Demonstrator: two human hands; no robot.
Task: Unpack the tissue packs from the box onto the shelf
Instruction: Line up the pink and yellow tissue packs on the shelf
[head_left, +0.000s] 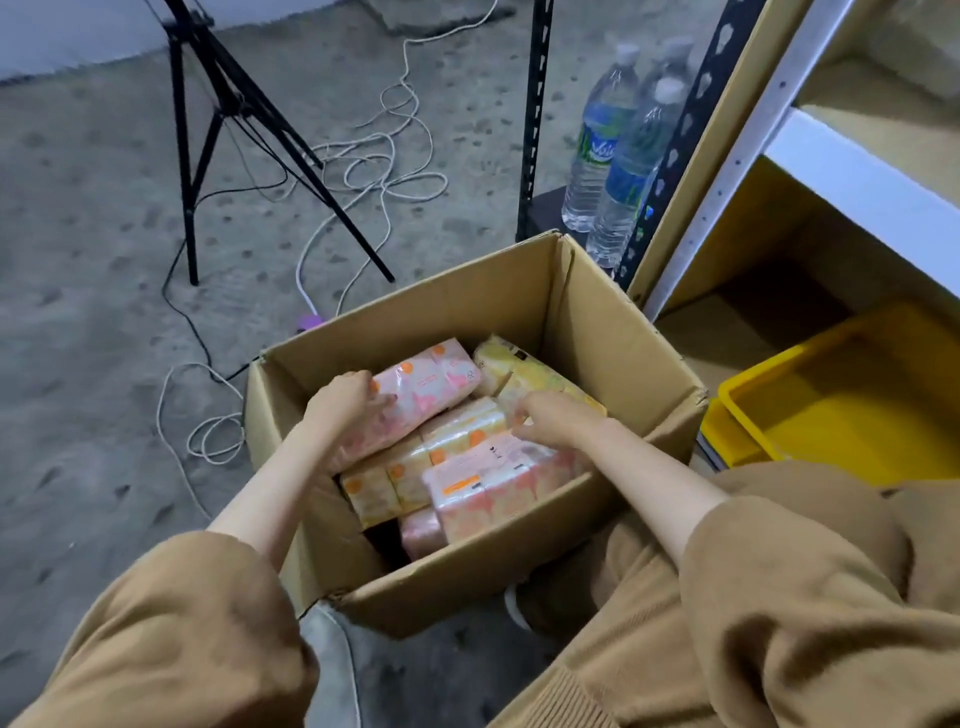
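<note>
An open cardboard box (597, 332) stands on the floor in front of me, holding several tissue packs. My left hand (345, 402) grips the near end of a pink tissue pack (431, 387) lying tilted at the top left of the box. My right hand (553, 418) rests with curled fingers on a yellow tissue pack (530, 376) at the back right. More orange-and-white packs (457, 441) and a pink-orange pack (498, 480) lie below. The shelf (748, 332) with its white frame stands just right of the box.
A yellow plastic bin (841, 395) sits on the lowest shelf level. Water bottles (618, 156) stand on a black rack (535, 119) behind the box. A black tripod (208, 130) and loose white cables (374, 176) lie on the concrete floor to the left.
</note>
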